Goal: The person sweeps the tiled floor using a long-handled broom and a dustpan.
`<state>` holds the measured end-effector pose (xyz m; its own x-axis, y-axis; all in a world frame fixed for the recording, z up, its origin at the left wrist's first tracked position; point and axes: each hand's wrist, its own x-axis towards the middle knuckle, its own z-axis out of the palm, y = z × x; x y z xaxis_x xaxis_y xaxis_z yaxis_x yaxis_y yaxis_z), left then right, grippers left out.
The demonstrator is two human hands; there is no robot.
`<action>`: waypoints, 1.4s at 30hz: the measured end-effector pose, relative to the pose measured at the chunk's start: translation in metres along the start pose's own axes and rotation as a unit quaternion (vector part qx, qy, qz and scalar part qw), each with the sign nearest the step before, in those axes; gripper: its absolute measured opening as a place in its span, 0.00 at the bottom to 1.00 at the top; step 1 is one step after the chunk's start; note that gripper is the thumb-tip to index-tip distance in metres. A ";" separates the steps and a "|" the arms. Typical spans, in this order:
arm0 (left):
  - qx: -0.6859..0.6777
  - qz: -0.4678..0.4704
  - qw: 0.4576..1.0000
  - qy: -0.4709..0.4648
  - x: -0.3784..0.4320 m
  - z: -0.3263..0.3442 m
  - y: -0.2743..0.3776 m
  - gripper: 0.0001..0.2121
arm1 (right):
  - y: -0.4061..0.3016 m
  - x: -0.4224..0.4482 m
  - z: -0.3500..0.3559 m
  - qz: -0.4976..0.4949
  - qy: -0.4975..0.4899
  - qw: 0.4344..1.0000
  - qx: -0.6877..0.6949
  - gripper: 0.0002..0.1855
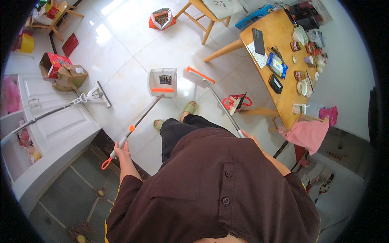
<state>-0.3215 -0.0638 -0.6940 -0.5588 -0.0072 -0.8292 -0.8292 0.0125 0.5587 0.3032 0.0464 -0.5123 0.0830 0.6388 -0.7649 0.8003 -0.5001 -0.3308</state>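
Observation:
My left hand [122, 150] is wrapped round the grip of a long-handled dustpan, whose orange hanging loop [106, 164] dangles below the fingers. The white dustpan [163, 79], with an orange strip and a dark label, rests on the tiled floor ahead of my feet. My right hand [249, 135], partly hidden by my shirt, holds the top of a metal pole. At its far end is a white broom head [200, 76] with an orange edge, to the right of the dustpan and apart from it. Whether the head touches the floor I cannot tell.
A wooden table [281, 30] with a phone, jars and bowls stands at right. A paper bag [236, 103] sits near its leg. At left are a squeeze mop [97, 94], cardboard boxes [71, 76] and a white cabinet [57, 112]. An open sack [161, 19] lies ahead beside a wooden chair [208, 30].

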 end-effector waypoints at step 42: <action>0.387 0.095 0.906 -0.142 -0.183 0.257 -0.116 0.25 | 0.036 0.058 -0.023 0.145 0.102 0.911 0.373 0.36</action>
<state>-0.1215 0.1934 -0.6100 -0.5760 0.3259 -0.7497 -0.4035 0.6842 0.6075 0.3503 0.0786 -0.5558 0.3957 0.4737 -0.7867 0.1080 -0.8747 -0.4724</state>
